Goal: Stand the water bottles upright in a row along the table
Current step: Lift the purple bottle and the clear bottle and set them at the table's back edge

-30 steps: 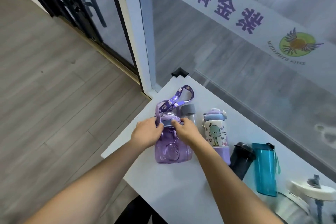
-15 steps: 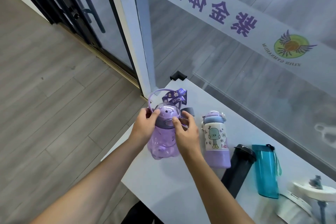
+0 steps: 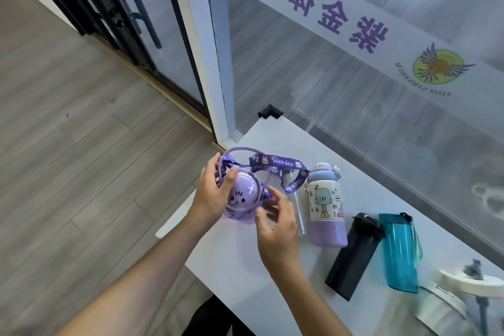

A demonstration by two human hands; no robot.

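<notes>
purple bottle upright near desk's left edge | left hand grasping its domed lid | right hand spread, released | risk: strap snags clear bottle behind, or tips off edge

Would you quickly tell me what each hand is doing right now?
Left hand: closed on the purple bottle, at its domed lid.
Right hand: open, fingers spread beside the bottle, holding nothing.

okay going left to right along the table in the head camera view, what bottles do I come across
purple dome-lid bottle held in the left hand → clear bottle → cartoon-print bottle → black bottle → teal bottle → white-lidded bottle at the frame's right edge.
</notes>
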